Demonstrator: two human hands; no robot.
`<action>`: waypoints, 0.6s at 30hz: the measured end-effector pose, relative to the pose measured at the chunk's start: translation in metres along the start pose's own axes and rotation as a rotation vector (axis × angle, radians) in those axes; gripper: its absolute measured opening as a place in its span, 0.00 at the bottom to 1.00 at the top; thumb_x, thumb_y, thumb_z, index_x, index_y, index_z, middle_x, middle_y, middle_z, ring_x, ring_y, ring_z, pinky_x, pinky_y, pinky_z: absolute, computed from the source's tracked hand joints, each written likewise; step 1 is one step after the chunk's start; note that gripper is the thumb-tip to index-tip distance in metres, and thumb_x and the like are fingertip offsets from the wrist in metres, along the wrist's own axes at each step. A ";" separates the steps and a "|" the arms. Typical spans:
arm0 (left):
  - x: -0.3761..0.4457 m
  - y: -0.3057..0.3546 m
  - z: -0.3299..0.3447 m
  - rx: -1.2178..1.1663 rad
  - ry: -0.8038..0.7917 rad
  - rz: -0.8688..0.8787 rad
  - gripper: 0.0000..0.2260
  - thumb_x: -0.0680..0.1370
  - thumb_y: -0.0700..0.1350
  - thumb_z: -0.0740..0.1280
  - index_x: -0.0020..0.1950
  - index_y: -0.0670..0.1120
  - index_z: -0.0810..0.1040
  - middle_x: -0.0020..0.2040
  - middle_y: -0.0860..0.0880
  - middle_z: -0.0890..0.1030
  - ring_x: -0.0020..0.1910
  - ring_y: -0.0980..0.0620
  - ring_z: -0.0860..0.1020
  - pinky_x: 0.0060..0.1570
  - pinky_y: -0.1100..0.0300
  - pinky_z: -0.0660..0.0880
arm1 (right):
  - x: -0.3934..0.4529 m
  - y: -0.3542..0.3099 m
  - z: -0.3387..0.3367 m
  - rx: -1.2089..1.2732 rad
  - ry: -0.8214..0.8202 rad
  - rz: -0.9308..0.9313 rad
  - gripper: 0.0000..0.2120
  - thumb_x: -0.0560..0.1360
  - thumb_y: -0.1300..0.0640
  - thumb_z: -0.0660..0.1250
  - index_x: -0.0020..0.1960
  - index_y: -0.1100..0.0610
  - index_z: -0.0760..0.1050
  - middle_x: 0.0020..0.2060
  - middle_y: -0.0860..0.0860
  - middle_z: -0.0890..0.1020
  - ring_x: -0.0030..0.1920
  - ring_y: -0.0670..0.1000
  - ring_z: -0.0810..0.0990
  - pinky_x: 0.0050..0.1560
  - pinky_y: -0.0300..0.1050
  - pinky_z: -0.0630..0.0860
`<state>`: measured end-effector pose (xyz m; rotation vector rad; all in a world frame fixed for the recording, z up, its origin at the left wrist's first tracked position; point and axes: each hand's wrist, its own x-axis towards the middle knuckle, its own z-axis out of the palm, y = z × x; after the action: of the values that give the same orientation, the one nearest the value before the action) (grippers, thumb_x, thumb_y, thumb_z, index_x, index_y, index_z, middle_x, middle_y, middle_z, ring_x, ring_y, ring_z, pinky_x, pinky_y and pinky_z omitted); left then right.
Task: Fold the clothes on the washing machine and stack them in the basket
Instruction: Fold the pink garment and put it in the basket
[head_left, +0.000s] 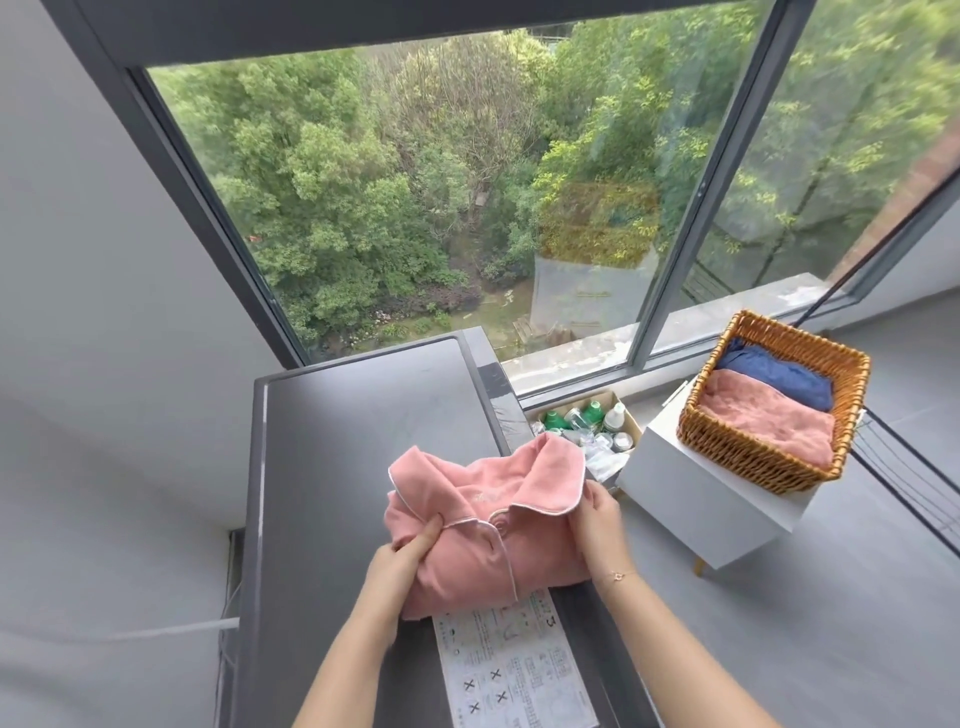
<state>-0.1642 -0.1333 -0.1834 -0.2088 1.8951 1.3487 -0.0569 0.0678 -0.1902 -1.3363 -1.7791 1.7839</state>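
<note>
setting: laundry corner under a wide window (415, 182) that looks onto trees; grey floor, grey walls.

item 1, washing machine (353, 426): dark grey flat top, printed instruction sticker (514, 670) at its near edge. only one garment lies on it.

item 2, pink shirt (483, 525): collared, white piping, buttoned front facing up. already folded into a compact bundle, collar toward the window, resting on the near part of the machine top and overlapping the sticker's upper edge.

item 3, left hand (402, 558): fingers curled around the bundle's left side, thumb on top, gripping the fabric.

item 4, right hand (597, 514): fingers and thumb closed on the bundle's right edge just below the collar, holding the cloth.

item 5, wicker basket (737, 452): stands on a white stool (696, 499) to the right of the machine, well apart from the bundle. holds a folded pink garment (769, 421) nearer and a folded blue garment (779, 376) behind it.

item 6, cardboard box of bottles (592, 421): on the floor between machine and stool.

progress, judged: two pieces stacked, the last visible piece folded and held at both sides; what appears left is carrying it to the basket and laying it on the stack.
</note>
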 end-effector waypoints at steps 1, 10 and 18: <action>0.001 -0.001 0.002 -0.029 0.029 -0.005 0.20 0.70 0.61 0.72 0.51 0.46 0.82 0.45 0.47 0.85 0.47 0.48 0.83 0.47 0.55 0.78 | -0.002 -0.002 0.002 -0.003 -0.008 -0.029 0.15 0.74 0.42 0.60 0.48 0.50 0.78 0.44 0.48 0.83 0.51 0.50 0.80 0.51 0.49 0.76; 0.015 -0.010 0.017 0.035 0.335 0.080 0.19 0.75 0.61 0.66 0.44 0.45 0.79 0.42 0.45 0.82 0.46 0.43 0.80 0.54 0.48 0.77 | 0.022 -0.007 0.016 -0.430 0.012 0.001 0.17 0.76 0.44 0.62 0.52 0.56 0.78 0.51 0.60 0.83 0.53 0.61 0.80 0.45 0.48 0.73; 0.011 -0.012 0.020 0.106 0.535 0.169 0.18 0.78 0.58 0.63 0.45 0.42 0.73 0.40 0.47 0.79 0.45 0.41 0.77 0.42 0.53 0.69 | 0.029 -0.001 0.019 -0.421 0.150 -0.005 0.17 0.75 0.54 0.59 0.45 0.66 0.80 0.45 0.65 0.82 0.48 0.66 0.78 0.39 0.45 0.62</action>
<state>-0.1555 -0.1180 -0.2023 -0.3946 2.4692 1.3922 -0.0872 0.0778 -0.2047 -1.5648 -2.1438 1.3061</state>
